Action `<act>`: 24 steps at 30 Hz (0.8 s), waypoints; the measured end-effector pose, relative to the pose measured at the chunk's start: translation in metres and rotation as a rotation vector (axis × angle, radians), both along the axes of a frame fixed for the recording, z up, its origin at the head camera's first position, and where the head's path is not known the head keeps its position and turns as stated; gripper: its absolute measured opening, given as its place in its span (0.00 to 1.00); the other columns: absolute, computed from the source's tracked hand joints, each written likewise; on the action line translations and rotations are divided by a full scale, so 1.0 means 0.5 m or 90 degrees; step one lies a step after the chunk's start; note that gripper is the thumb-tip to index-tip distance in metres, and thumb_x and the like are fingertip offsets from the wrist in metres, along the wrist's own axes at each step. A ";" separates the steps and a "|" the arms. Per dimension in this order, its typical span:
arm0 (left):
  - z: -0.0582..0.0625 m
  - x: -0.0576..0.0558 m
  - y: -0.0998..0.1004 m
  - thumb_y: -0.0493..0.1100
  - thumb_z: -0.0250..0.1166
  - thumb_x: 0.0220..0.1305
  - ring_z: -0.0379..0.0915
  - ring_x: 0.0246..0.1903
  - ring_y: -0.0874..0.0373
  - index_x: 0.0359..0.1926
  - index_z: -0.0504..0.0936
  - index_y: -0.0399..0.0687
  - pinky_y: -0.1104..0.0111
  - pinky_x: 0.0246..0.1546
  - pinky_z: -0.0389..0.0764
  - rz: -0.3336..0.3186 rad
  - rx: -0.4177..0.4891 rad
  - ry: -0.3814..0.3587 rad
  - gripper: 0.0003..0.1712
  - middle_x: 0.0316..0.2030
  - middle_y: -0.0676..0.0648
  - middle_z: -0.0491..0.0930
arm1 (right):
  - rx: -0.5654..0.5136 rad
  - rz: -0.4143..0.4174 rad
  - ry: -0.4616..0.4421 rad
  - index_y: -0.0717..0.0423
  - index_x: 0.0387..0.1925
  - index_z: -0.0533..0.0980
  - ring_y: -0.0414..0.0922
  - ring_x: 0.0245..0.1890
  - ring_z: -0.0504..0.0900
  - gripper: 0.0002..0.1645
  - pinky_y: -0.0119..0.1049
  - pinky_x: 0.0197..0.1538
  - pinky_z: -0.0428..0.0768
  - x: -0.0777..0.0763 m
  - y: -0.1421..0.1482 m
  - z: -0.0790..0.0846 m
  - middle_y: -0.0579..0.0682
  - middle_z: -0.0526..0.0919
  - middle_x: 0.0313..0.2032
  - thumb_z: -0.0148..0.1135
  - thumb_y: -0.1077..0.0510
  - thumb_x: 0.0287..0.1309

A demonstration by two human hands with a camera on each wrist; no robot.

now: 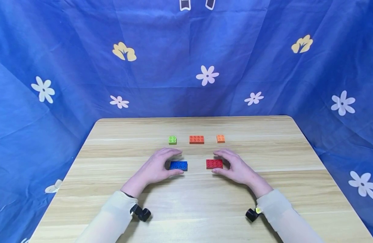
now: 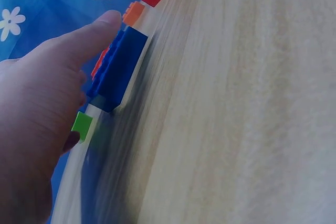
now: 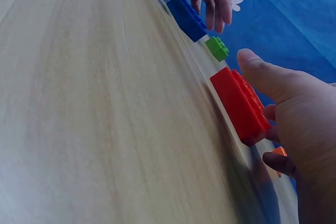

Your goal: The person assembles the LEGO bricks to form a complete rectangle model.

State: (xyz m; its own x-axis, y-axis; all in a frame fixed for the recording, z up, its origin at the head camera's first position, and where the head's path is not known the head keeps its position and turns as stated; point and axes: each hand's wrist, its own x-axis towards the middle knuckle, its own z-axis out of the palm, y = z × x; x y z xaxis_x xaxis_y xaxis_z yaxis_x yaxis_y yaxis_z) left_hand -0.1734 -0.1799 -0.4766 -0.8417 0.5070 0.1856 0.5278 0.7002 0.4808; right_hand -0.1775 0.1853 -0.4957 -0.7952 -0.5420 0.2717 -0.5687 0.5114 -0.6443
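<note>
A blue building brick lies on the wooden table, studs up. My left hand arches around its left end, thumb on the near side and fingers on the far side, with gaps between hand and brick in the head view. To the right lies a red brick of the same shape. My right hand curves about its right end in the same way, thumb near and fingers far. In the right wrist view, the thumb stands off the red brick. The left wrist view shows the blue brick flat on the wood.
Behind the hands lie a small green brick, a longer orange-red brick and a small orange brick, in a row. A blue flowered cloth hangs behind the table. Each wrist carries a small black camera.
</note>
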 end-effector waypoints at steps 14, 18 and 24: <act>-0.014 -0.009 -0.001 0.64 0.81 0.55 0.75 0.66 0.48 0.66 0.83 0.45 0.50 0.71 0.70 -0.025 0.056 -0.036 0.44 0.63 0.47 0.82 | -0.025 0.007 -0.010 0.60 0.65 0.80 0.44 0.64 0.77 0.37 0.47 0.70 0.74 -0.007 -0.010 -0.016 0.44 0.81 0.62 0.79 0.43 0.61; -0.019 -0.010 0.000 0.63 0.81 0.56 0.77 0.63 0.51 0.64 0.84 0.46 0.53 0.69 0.72 -0.030 0.055 -0.036 0.41 0.59 0.50 0.84 | -0.020 0.000 -0.013 0.59 0.64 0.81 0.45 0.62 0.78 0.37 0.48 0.68 0.75 -0.007 -0.013 -0.017 0.44 0.81 0.60 0.79 0.43 0.61; -0.021 -0.009 0.002 0.60 0.82 0.56 0.80 0.57 0.54 0.61 0.87 0.47 0.55 0.65 0.76 -0.037 0.056 -0.036 0.36 0.55 0.51 0.86 | -0.009 -0.007 -0.025 0.58 0.62 0.82 0.44 0.59 0.78 0.34 0.47 0.66 0.76 -0.007 -0.018 -0.022 0.43 0.81 0.57 0.79 0.44 0.61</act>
State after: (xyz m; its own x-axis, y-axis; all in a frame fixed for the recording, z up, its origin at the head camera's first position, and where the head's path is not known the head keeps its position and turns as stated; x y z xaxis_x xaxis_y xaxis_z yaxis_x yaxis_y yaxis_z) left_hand -0.1779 -0.1790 -0.4869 -0.8216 0.5396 0.1839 0.5365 0.6229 0.5693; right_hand -0.1810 0.1764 -0.5065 -0.8113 -0.5294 0.2483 -0.5373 0.5076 -0.6735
